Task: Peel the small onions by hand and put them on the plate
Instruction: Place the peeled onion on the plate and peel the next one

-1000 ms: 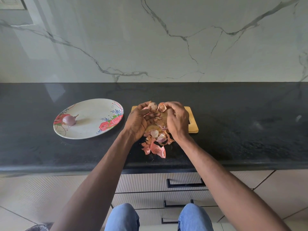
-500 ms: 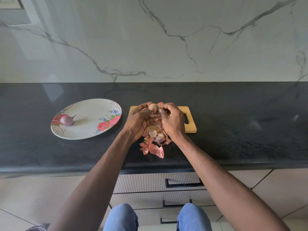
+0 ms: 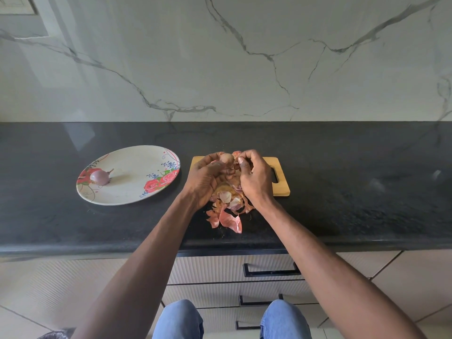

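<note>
My left hand (image 3: 204, 179) holds a small onion (image 3: 226, 158) above the wooden cutting board (image 3: 281, 176), fingers curled round it. My right hand (image 3: 254, 177) pinches a strip of onion skin (image 3: 236, 155) at the onion's right side. A pile of loose pink and tan skins (image 3: 228, 211) lies under and in front of both hands, spilling off the board onto the counter. One peeled purple onion (image 3: 99, 177) rests on the left part of the floral plate (image 3: 132, 172), which stands left of the board.
The black stone counter (image 3: 354, 192) runs the full width, with a marble wall behind it. Its front edge is just below the skins. Drawers with black handles (image 3: 271, 271) and my knees are below.
The right hand's fingers have shifted on the onion's top and now pinch skin there. The left hand still cups the onion over the board. The plate's onion stays put.
</note>
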